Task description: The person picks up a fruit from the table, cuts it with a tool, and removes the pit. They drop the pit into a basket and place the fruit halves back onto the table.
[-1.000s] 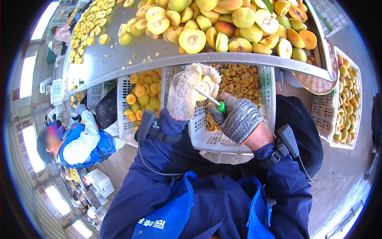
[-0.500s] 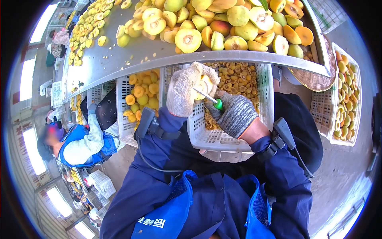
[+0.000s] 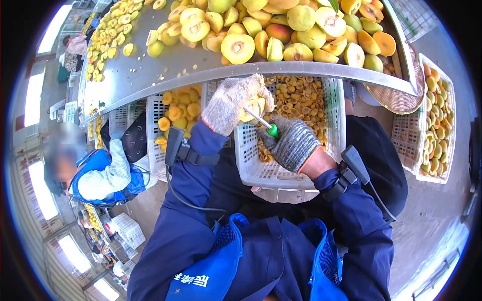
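Note:
My left hand (image 3: 232, 104), in a pale cotton glove, is closed around a yellow peach half (image 3: 254, 107). My right hand (image 3: 293, 144) wears a grey knitted glove and grips a pitting tool (image 3: 272, 130) by its green handle. The tool's thin metal shaft points up and left, its end against the peach half; the exact tip is hidden. Both hands are just below the steel table's front edge. Beneath them is a white crate (image 3: 286, 179) holding many small yellow-brown pieces (image 3: 298, 100).
Cut peaches (image 3: 296, 52) are heaped on the steel table (image 3: 186, 75). Another crate (image 3: 156, 150) of peach halves stands to the left, one (image 3: 450, 113) to the right beside a wicker basket (image 3: 401, 95). A co-worker in a blue vest (image 3: 98, 178) sits at left.
My left hand has turned slightly with the peach half, so its cut face shows less. My left forearm has shifted a little left. My right hand stays nearly in place with the tool.

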Demonstrator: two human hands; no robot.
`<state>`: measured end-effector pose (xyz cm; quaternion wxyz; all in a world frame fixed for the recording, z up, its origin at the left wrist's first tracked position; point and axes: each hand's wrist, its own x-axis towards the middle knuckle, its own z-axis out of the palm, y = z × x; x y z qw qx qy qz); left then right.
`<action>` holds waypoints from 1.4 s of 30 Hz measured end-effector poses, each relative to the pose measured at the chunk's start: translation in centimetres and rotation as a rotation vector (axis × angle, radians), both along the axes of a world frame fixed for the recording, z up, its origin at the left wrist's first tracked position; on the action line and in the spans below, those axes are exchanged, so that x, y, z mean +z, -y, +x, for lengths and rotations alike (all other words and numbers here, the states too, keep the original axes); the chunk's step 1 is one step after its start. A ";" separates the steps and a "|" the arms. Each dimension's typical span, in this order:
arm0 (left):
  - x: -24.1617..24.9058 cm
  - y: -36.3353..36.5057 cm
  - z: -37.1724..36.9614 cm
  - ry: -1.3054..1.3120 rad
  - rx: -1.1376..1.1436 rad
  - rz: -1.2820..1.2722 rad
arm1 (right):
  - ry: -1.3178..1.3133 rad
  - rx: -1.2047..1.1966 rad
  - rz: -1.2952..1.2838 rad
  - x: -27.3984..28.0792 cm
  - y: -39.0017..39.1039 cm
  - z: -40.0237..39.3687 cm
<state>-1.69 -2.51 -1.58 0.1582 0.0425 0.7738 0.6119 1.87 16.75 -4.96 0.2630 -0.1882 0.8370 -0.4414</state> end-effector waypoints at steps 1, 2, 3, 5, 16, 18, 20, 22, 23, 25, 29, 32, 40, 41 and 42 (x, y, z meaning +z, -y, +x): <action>0.8 0.0 -0.3 0.175 -0.034 0.080 | 0.022 -0.015 -0.061 -0.5 0.1 0.2; 1.2 0.0 -0.5 0.348 -0.067 0.162 | 0.043 -0.029 -0.121 -0.8 0.1 0.3; 0.4 0.2 -0.5 0.346 -0.067 0.163 | 0.040 -0.028 -0.120 -0.9 0.1 0.3; -2.2 0.8 -0.2 0.082 -0.058 -0.029 | 0.041 0.017 -0.094 -1.0 0.2 0.5; -1.7 -3.5 0.7 0.154 0.436 0.546 | -0.535 0.212 -0.166 -0.9 0.4 1.1; -0.9 -3.1 0.7 0.231 0.399 0.551 | -0.443 0.194 -0.186 -1.0 0.6 1.3; -0.9 -2.9 0.4 0.283 0.410 0.469 | -0.129 0.102 -0.225 -0.6 0.8 1.0; -0.4 -2.1 0.3 0.310 0.315 0.393 | -0.020 0.129 -0.159 -0.2 0.6 0.7; -0.1 -1.8 0.3 0.336 0.217 0.316 | 0.089 0.152 -0.093 -0.2 0.6 0.7; 0.9 -1.8 0.2 0.371 0.168 0.303 | 0.160 0.116 -0.093 -0.7 0.9 1.2; 1.2 -1.3 -0.3 0.457 0.019 0.258 | 0.091 0.178 -0.234 -1.8 0.8 1.8; 0.7 -1.6 -0.3 0.264 -0.016 0.334 | -0.617 0.248 -0.366 -2.1 0.1 1.9; -0.2 -4.3 0.2 0.176 0.363 0.530 | 1.257 -0.224 -0.990 1.7 -0.5 1.5; -0.4 -4.5 0.8 0.157 0.347 0.513 | 1.258 -0.225 -0.989 2.0 -0.5 1.3; -0.4 -4.4 0.7 0.195 0.371 0.532 | 1.144 -0.175 -0.916 2.3 -0.6 1.2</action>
